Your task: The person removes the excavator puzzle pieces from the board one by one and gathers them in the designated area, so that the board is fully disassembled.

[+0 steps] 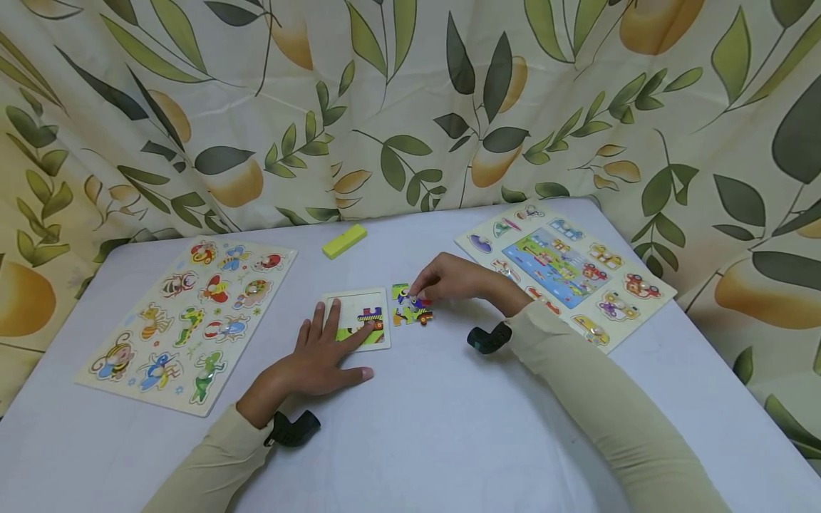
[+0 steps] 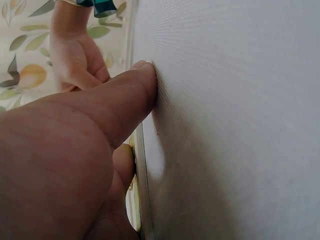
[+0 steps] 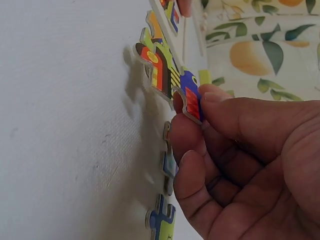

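Puzzle piece [image 3: 191, 96] pinched just right of the tray [image 1: 357, 299].
The right hand [image 1: 452, 278] grips it between thumb and finger, among other pieces [image 1: 404, 315]; the left hand [image 1: 326, 358] rests on the tray, fingers straight and spread. A yellow block [image 1: 345, 241] lies on the far tabletop [image 1: 436, 434].

The left hand [image 2: 60, 165] looms close, its thumb [image 2: 131, 87] stretched out with the tip touching the white cloth [image 2: 250, 65] over the bench [image 2: 240, 165]. A soft shadow lies on the cloth beside it. Behind the thumb, another finger [image 2: 124, 161] rests against a thin board [image 2: 142, 185], seen edge-on. Farther off is the right hand [image 2: 77, 60], fingers bent, their tips hidden by the left. Past the bench's far edge hangs a leaf-patterned curtain [image 2: 25, 45].
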`<state>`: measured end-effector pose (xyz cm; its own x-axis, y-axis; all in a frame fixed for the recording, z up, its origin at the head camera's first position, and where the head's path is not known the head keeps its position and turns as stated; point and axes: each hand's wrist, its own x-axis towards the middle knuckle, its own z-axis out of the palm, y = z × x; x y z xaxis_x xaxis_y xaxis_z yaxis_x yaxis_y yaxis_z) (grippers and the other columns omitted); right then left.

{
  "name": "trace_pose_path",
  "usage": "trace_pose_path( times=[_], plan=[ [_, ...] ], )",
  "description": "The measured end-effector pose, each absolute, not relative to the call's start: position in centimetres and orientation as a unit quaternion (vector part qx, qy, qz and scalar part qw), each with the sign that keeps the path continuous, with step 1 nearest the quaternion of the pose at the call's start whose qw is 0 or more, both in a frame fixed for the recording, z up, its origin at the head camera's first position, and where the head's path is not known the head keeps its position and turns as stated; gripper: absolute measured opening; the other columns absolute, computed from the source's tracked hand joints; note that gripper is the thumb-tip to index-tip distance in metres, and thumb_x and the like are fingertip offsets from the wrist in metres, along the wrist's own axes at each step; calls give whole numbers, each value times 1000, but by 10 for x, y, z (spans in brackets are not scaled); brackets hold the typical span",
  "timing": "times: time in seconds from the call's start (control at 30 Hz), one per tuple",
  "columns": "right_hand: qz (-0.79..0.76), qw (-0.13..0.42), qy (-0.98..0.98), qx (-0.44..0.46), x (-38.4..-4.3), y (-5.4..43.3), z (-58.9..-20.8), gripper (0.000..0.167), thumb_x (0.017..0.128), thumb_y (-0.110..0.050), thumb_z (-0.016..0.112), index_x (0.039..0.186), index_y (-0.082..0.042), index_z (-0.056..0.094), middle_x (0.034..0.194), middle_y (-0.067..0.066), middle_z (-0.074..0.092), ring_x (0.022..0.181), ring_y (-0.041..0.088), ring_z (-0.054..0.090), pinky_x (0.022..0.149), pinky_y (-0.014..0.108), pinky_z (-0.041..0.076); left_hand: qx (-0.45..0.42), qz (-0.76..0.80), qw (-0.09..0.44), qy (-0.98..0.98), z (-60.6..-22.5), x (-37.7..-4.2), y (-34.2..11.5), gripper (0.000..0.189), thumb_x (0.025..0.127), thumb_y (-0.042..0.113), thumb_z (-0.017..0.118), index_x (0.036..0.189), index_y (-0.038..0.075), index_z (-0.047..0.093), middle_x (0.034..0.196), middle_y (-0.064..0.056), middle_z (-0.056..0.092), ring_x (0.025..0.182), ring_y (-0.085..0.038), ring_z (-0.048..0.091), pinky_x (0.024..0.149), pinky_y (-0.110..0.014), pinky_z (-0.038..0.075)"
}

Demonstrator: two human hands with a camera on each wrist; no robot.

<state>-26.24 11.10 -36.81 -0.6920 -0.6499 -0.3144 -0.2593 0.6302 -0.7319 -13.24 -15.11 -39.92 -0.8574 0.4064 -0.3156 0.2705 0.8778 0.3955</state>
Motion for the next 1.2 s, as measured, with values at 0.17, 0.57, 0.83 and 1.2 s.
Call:
trace_pose_path(
  times=[0.17,0.57,0.83,1.2],
  plan=[
    [-330,284,859,-270,-262,114,-369,18,92,0,62,103,-4,75,93,3,71,79,17,54,66,26,42,180,172,195,949,-399,-132,-151,75,92,53,59,155,27,28,157,-26,-15,139,-46,-24,108,-64,-7],
    [-309,282,863,-283,-262,116,-369,17,91,2,62,99,-2,76,88,2,69,74,15,52,63,26,42,180,172,195,949,-398,-132,-150,75,92,52,60,155,27,28,157,-25,-15,139,-46,-23,108,-64,-6],
    [-289,289,866,-287,-262,112,-367,15,91,2,62,97,-4,75,89,2,69,76,15,55,67,26,44,179,179,195,948,-398,-132,-152,75,92,52,60,155,26,29,157,-26,-15,139,-46,-23,108,-64,-7],
    [-273,273,882,-271,-263,111,-364,20,92,-2,64,110,-5,71,98,4,66,88,20,55,76,28,48,181,184,195,946,-399,-132,-152,75,92,52,59,155,26,28,157,-25,-16,139,-46,-24,108,-64,-8]
  ],
)
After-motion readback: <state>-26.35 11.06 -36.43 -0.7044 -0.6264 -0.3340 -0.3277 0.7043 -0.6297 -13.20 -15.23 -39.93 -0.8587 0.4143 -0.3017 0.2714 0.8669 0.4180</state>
